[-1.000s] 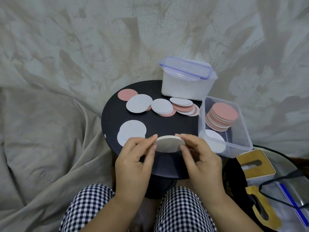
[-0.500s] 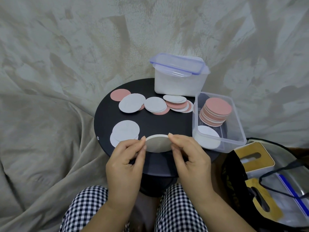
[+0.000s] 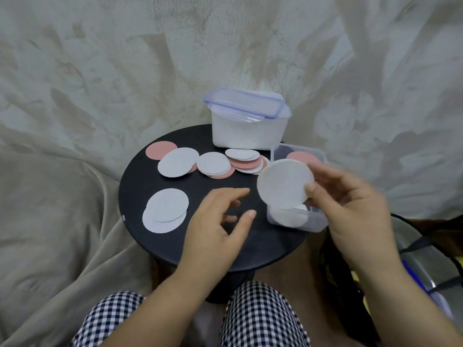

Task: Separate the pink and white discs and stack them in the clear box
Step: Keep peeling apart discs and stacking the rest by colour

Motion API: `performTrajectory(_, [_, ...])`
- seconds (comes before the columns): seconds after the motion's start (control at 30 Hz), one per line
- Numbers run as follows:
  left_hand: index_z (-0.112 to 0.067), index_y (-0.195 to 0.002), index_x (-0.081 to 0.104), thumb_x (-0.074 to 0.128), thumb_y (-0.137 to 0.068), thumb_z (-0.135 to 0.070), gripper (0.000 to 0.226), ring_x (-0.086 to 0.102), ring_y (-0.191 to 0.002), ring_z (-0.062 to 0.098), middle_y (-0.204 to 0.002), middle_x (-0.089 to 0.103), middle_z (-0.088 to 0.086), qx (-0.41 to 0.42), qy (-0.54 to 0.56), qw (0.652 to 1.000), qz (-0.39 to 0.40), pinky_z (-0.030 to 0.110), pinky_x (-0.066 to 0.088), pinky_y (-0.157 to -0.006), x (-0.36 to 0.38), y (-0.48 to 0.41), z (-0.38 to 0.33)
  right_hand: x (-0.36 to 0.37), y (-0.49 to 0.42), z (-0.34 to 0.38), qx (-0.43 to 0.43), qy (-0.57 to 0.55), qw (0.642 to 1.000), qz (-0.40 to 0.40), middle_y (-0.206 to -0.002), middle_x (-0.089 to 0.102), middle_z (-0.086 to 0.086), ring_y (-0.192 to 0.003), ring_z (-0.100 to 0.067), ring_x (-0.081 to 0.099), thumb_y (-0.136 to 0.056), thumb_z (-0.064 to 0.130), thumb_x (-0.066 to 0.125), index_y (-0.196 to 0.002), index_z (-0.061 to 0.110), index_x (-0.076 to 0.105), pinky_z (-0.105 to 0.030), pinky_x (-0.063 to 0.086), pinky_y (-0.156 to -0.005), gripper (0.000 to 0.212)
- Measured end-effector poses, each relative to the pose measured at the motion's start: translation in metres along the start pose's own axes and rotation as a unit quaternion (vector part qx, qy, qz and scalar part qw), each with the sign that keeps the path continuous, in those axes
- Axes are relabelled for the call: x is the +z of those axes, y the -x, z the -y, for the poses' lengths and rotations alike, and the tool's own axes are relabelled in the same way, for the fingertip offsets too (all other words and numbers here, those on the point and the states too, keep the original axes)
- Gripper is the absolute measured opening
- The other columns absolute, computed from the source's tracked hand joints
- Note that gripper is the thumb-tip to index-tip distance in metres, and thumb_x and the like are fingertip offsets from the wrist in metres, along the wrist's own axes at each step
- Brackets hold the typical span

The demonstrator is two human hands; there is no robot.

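Pink marks the left end of what remains: a lone pink disc (image 3: 161, 149) lies on the table (image 3: 135, 189), farthest left of the box (image 3: 299, 226). Also well left of the box, but nearer the person, a white pair (image 3: 166, 209) lies overlapped with no pink showing. Between the lone disc and the box runs a mixed row (image 3: 225, 164), white discs lapping over pink ones. Its right end is just beside the box's left wall, and none of it is sorted yet.

The left hand (image 3: 220, 219) hovers over the table just left of the box, fingers loose and spread, holding nothing. Over the box's near-left corner the right hand (image 3: 350, 204) pinches a white disc (image 3: 284, 182) by its right edge, with the face tilted up. Motion blur makes it hard to say whether this is one disc or a thin stack.

Inside the box a low white pile (image 3: 285, 217) sits at the near end. A pink stack (image 3: 302, 156) stands at the far end, mostly hidden behind the held disc. A lidded tub (image 3: 248, 131) stands behind the box.

Both stacks are begun, so the job looks past its middle. The held disc seems bound for the white pile. Still to go are the row, the pair and the lone pink disc.
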State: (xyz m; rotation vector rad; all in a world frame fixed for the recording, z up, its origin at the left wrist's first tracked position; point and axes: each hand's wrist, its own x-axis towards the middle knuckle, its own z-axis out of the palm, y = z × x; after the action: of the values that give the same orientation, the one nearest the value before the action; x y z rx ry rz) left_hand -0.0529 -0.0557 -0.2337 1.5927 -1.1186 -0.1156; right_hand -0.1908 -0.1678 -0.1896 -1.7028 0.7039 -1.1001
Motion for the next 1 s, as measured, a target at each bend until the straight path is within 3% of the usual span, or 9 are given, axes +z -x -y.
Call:
performTrajectory(0.13, [-0.024,-0.111,0.058,0.061,-0.080,-0.032,0.032,0.051,-0.102,-0.001,-0.109,0.050,-0.018,0.037,-0.029,0.996,0.080,0.018,0.050,-0.077,0.028,-0.013,0.003,-0.038,-0.043,0.009,0.100,0.066,0.991,0.066,-0.078,0.070,0.010,-0.071,-0.001,0.065,-0.084,-0.004,0.059,-0.093,0.025,0.065,-0.014,0.054,-0.061,0.031])
performTrajectory(0.23, [-0.022,-0.106,0.059,0.062,-0.080,-0.033,0.029,0.053,-0.101,0.002,-0.112,0.050,-0.011,0.050,-0.018,0.996,0.078,0.020,0.052,-0.076,0.039,-0.016,0.007,-0.046,-0.064,0.008,0.161,0.149,0.964,0.153,-0.083,0.067,-0.001,-0.064,-0.002,0.064,-0.085,-0.005,0.058,-0.102,0.012,0.065,-0.014,0.054,-0.056,0.025])
performTrajectory(0.33, [-0.019,-0.104,0.061,0.070,-0.080,-0.025,0.026,0.055,-0.098,0.003,-0.111,0.053,-0.008,0.048,0.000,0.997,0.063,0.018,0.053,-0.074,0.041,-0.016,0.009,-0.039,-0.078,0.004,0.187,0.215,0.931,0.228,-0.085,0.068,-0.004,-0.068,-0.010,0.064,-0.085,-0.002,0.060,-0.101,0.010,0.066,-0.015,0.054,-0.056,0.022])
performTrajectory(0.63, [-0.020,-0.099,0.062,0.072,-0.078,-0.014,0.024,0.059,-0.095,0.004,-0.108,0.056,-0.007,0.036,0.026,0.997,0.057,0.011,0.050,-0.070,0.042,-0.015,0.009,-0.016,-0.092,-0.007,0.149,0.343,0.864,0.337,-0.081,0.068,0.005,-0.064,-0.007,0.063,-0.085,-0.001,0.059,-0.095,0.013,0.071,-0.015,0.054,-0.056,0.021])
performTrajectory(0.77, [-0.023,-0.099,0.060,0.073,-0.078,-0.011,0.027,0.058,-0.095,0.002,-0.107,0.054,-0.009,0.040,0.031,0.997,0.054,0.008,0.049,-0.069,0.042,-0.015,0.010,-0.011,-0.087,-0.010,0.088,0.441,0.820,0.354,-0.096,0.071,0.001,-0.076,-0.014,0.063,-0.085,0.006,0.058,-0.101,0.019,0.071,-0.005,0.044,-0.058,0.025])
performTrajectory(0.83, [-0.021,-0.099,0.061,0.072,-0.079,-0.014,0.024,0.057,-0.095,0.002,-0.107,0.054,-0.008,0.043,0.031,0.997,0.054,0.008,0.049,-0.069,0.043,-0.015,0.011,-0.009,-0.085,-0.012,0.055,0.488,0.796,0.354,-0.104,0.069,0.003,-0.084,-0.011,0.059,-0.086,0.010,0.057,-0.107,0.023,0.069,-0.008,0.039,-0.059,0.027])
performTrajectory(1.0, [-0.019,-0.101,0.062,0.066,-0.078,-0.023,0.023,0.058,-0.095,0.002,-0.107,0.054,-0.007,0.041,0.037,0.997,0.057,0.007,0.048,-0.068,0.043,-0.014,0.011,-0.008,-0.083,-0.017,0.054,0.495,0.793,0.350,-0.110,0.067,0.003,-0.087,-0.006,0.054,-0.085,0.008,0.059,-0.115,0.021,0.065,-0.008,0.034,-0.070,0.033])
